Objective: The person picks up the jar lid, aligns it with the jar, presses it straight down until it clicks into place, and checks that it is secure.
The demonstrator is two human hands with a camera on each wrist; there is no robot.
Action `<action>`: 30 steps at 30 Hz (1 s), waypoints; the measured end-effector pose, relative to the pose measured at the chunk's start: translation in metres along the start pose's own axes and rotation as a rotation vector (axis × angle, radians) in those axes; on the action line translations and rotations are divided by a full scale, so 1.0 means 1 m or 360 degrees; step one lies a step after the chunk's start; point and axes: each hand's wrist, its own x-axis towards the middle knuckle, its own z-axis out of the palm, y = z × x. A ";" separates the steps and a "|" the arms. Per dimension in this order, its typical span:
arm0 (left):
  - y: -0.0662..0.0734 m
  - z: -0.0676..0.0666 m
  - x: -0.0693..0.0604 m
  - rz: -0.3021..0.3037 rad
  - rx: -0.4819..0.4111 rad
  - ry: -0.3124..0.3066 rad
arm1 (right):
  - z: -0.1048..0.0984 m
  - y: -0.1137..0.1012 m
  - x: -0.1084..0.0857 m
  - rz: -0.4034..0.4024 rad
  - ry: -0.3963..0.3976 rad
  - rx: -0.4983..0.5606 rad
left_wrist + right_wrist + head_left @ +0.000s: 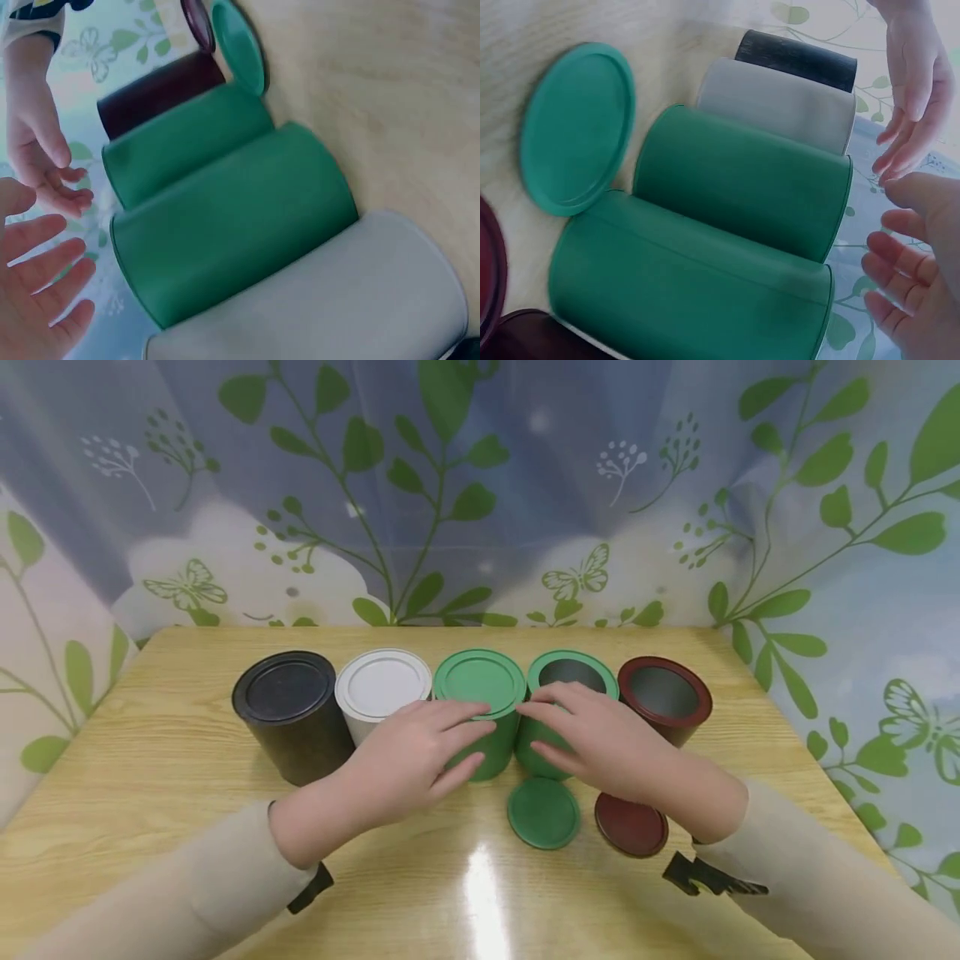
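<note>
Over the white can [382, 681] and the lidded green can [480, 681] hangs my left hand [408, 756], fingers apart and slightly bent, holding nothing. My right hand [600, 739] is above the topless green can [529, 739], its fingers also loosely bent around air. Both wrist views show the palms, the left one [37, 292] and the right one [922, 270], beyond the can tops, with gaps between fingers and cans. A green lid [543, 812] lies flat in front of the green cans. A dark red lid [632, 828] lies partly under my right forearm.
A lidded black can [303, 739] stands at the left end of the row, and a dark red can [675, 727] without a lid at the right end. The wooden table's [420, 893] back edge meets a patterned curtain [480, 568].
</note>
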 end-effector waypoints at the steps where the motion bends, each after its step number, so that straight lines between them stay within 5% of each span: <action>1: 0.002 0.001 -0.001 0.0028 -0.0005 0.0017 | 0.000 0.000 -0.003 -0.0010 0.0012 -0.0001; 10: 0.014 0.025 -0.009 0.0174 -0.0004 -0.0018 | 0.011 0.000 -0.030 -0.0122 0.0079 -0.0039; 16: 0.021 0.045 -0.008 0.0196 0.0058 -0.0209 | 0.023 0.002 -0.047 -0.0011 -0.0061 0.0010; 30: 0.032 0.074 0.000 0.0063 0.0093 -0.0618 | 0.050 0.008 -0.064 0.0064 -0.0236 0.0081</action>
